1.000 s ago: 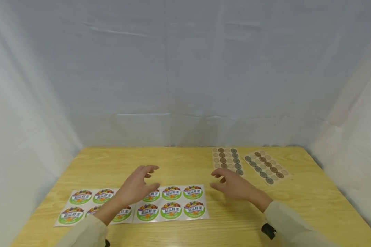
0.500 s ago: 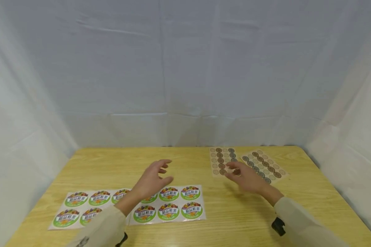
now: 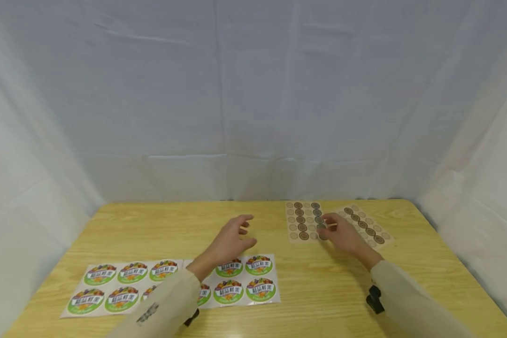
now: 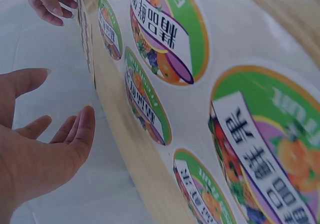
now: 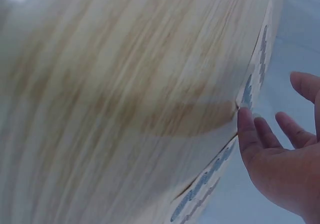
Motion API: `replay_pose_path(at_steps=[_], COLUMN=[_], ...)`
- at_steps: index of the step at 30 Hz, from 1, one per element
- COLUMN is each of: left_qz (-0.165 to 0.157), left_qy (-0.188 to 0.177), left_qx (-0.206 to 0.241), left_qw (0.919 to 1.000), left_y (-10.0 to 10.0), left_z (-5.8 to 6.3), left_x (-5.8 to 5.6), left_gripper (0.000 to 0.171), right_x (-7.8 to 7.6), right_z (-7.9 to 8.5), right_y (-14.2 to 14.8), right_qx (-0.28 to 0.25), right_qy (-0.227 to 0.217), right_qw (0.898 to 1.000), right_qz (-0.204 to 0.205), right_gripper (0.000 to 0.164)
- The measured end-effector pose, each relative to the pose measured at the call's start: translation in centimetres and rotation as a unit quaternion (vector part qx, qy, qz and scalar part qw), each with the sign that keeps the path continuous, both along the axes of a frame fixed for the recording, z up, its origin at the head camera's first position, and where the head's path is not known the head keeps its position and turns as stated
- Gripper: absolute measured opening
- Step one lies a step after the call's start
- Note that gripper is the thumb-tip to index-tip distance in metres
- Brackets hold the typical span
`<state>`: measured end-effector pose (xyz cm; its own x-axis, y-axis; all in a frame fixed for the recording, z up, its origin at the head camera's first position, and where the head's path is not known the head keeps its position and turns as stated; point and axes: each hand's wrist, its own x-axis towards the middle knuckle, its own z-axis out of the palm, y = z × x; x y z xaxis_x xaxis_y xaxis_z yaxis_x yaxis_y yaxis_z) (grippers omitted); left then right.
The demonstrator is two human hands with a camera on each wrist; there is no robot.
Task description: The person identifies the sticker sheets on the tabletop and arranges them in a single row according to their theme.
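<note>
My left hand [image 3: 232, 239] hovers over the table past the far edge of the fruit sticker sheets [image 3: 259, 265], fingers loosely bent and nothing in them. Large round green labels with fruit pictures cover these sheets; my left forearm hides several. In the left wrist view, thumb and fingers of the left hand [image 4: 50, 139] stand apart. My right hand [image 3: 344, 234] reaches to the right edge of a beige sheet of small round stickers [image 3: 302, 220], overlapping it in the head view. A second such sheet [image 3: 365, 225], lying askew, is partly covered by that hand. The right hand [image 5: 280, 164] has its fingers spread.
The wooden table [image 3: 321, 300] runs back to a hanging white sheet [image 3: 253, 117], with more white cloth [image 3: 486, 197] at both sides. Dark straps [image 3: 375, 299] sit at the sleeve cuffs.
Both hands have moved right and slightly forward. The right hand has come over the gap between the two beige sheets. The sheets themselves stay in place while the head view shifts slightly.
</note>
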<state>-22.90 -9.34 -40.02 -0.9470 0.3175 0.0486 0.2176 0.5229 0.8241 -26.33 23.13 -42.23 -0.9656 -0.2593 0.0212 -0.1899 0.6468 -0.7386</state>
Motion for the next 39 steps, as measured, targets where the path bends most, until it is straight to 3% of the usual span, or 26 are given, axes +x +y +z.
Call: replay_pose_path(at_steps=[13, 23, 30, 39], left_qz=[-0.043, -0.050, -0.045, -0.039], left_qy=[-0.005, 0.015, 0.012, 0.017], left_qx=[-0.041, -0.076, -0.081, -0.147], left_qw=[0.9982, 0.9958, 0.9956, 0.9882], left_y=[3.2, 5.7, 7.7, 9.6], left_z=[-0.9, -1.4, -1.9, -1.5], left_x=[-2.0, -3.0, -4.2, -5.7], left_gripper=[0.065, 0.067, 0.068, 0.075], right_x=[-2.2, -2.6, -2.5, -2.7], right_z=[-0.9, -0.7, -0.1, 0.4], right_y=[-0.4, -0.9, -0.9, -0.9], right_qx=[0.033, 0.071, 0.098, 0.150], right_qy=[-0.013, -0.003, -0.041, -0.058], right_qw=[0.998, 0.996, 0.993, 0.987], right_qz=[-0.052, -0.051, -0.057, -0.033], right_gripper=[0.059, 0.064, 0.081, 0.095])
